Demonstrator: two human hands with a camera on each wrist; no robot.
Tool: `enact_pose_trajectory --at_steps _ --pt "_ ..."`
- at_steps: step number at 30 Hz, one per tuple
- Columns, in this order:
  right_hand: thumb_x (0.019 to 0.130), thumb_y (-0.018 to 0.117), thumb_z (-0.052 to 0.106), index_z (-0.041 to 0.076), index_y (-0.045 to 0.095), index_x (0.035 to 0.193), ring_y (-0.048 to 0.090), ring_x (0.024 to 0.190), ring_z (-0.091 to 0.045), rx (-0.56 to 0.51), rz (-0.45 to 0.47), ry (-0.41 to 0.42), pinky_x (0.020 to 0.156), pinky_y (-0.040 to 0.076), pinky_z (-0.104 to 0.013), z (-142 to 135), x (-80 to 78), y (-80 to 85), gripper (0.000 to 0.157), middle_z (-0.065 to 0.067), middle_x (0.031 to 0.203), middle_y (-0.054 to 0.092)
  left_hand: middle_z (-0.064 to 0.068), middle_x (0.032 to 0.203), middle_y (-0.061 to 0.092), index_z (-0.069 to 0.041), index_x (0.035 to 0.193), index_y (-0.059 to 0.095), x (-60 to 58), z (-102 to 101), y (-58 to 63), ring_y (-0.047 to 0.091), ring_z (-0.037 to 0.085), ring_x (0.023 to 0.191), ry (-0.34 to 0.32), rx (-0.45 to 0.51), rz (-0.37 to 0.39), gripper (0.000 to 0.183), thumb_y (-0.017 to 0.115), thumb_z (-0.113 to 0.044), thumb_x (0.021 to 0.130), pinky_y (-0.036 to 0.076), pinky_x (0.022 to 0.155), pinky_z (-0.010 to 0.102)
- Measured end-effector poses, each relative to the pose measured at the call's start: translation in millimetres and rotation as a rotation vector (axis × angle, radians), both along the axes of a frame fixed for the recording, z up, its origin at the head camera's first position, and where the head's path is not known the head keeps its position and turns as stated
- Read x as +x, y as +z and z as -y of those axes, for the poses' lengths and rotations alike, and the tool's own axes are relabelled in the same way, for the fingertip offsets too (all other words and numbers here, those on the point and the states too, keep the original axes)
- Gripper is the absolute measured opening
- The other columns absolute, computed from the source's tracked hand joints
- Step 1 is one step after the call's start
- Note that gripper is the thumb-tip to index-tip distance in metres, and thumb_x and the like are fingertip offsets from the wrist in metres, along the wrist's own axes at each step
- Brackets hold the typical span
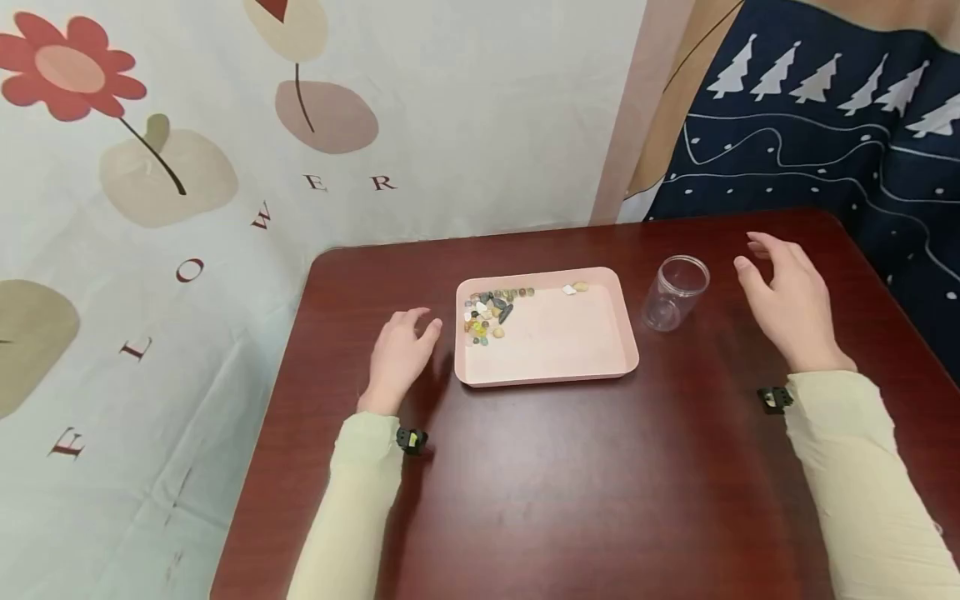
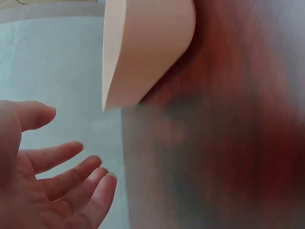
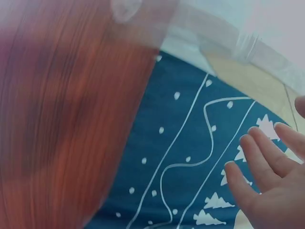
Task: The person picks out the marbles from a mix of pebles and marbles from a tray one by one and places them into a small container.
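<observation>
Now, from the left: your left hand (image 1: 397, 354) is just beside the pink tray (image 1: 555, 350), fingers released, nothing in them. A light press on the tray's rim should stop it skating on the smooth table (image 1: 562, 483). Mixed stones (image 1: 482, 308) crowd the tray's left end; small and probably slick, so best pinched singly, thumb against fingertip. 2 pale stones (image 1: 581, 287) lie apart toward the far right corner and look easier to isolate. Next, right of the tray and not touching it, the see-through cup (image 1: 677, 292); likely light, so handle it low and gently. Farthest right, your right hand (image 1: 795, 304), near the cup, fingers relaxed, grasping nothing; avoid knocking the cup sideways.
</observation>
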State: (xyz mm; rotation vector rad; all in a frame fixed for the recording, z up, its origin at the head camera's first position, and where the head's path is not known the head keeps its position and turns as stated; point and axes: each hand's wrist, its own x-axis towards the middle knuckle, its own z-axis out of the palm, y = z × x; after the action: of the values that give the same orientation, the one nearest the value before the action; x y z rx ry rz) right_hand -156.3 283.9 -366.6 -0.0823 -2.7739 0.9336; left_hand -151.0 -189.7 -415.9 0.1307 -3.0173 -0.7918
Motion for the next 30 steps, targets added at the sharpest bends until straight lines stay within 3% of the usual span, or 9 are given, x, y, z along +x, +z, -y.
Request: enact_pose_trajectory --at_steps 5,11,18,26,30 --pt "0.092 0.042 0.034 0.025 0.039 0.135 0.044 0.112 -0.026 -0.11 -0.082 -0.051 0.09 0.035 -0.046 18 0.8 -7.9 0.045 -0.005 0.126 0.047 0.009 0.123 0.045 -0.014 0.137 0.035 0.6 -12 -15.5 0.05 0.022 0.1 -0.002 0.096 0.036 0.06 0.049 -0.043 0.086 0.04 0.084 0.042" --pt "0.091 0.045 0.033 0.028 0.047 0.129 0.051 0.103 -0.019 -0.179 -0.159 -0.073 0.088 0.04 -0.031 36 4.4 -13.7 0.039 -0.002 0.117 0.053 0.004 0.119 0.046 -0.014 0.139 0.031 3.8 -27 -28.9 0.053 0.017 0.087 0.016 0.207 0.093 0.061 0.051 -0.039 0.086 0.042 0.076 0.036" --pt "0.09 0.049 0.032 0.031 0.051 0.125 0.052 0.096 -0.015 -0.237 -0.223 -0.028 0.079 0.039 -0.017 59 1.7 -12.2 0.035 0.001 0.111 0.054 0.005 0.125 0.042 -0.015 0.14 0.03 5.0 -37 -39.9 0.046 0.02 0.1 -0.002 0.255 0.071 0.06 0.05 -0.038 0.088 0.038 0.086 0.039" --pt "0.09 0.05 0.031 0.028 0.055 0.121 0.055 0.09 -0.005 -0.343 -0.231 0.01 0.074 0.04 -0.013 84 0.5 -21.8 0.032 0.004 0.107 0.056 0.003 0.122 0.045 -0.015 0.136 0.038 4.1 -34 -51.6 0.049 0.018 0.091 0.003 0.278 0.042 0.051 0.052 -0.026 0.088 0.041 0.079 0.035" --pt "0.091 0.049 0.029 0.026 0.054 0.121 0.057 0.088 -0.008 -0.395 -0.207 0.053 0.075 0.042 -0.015 94 2.2 -20.0 0.031 0.001 0.107 0.058 0.003 0.131 0.043 -0.019 0.136 0.04 3.1 -33 -55.1 0.045 0.019 0.11 0.02 0.299 0.068 0.05 0.051 -0.029 0.088 0.036 0.092 0.039"
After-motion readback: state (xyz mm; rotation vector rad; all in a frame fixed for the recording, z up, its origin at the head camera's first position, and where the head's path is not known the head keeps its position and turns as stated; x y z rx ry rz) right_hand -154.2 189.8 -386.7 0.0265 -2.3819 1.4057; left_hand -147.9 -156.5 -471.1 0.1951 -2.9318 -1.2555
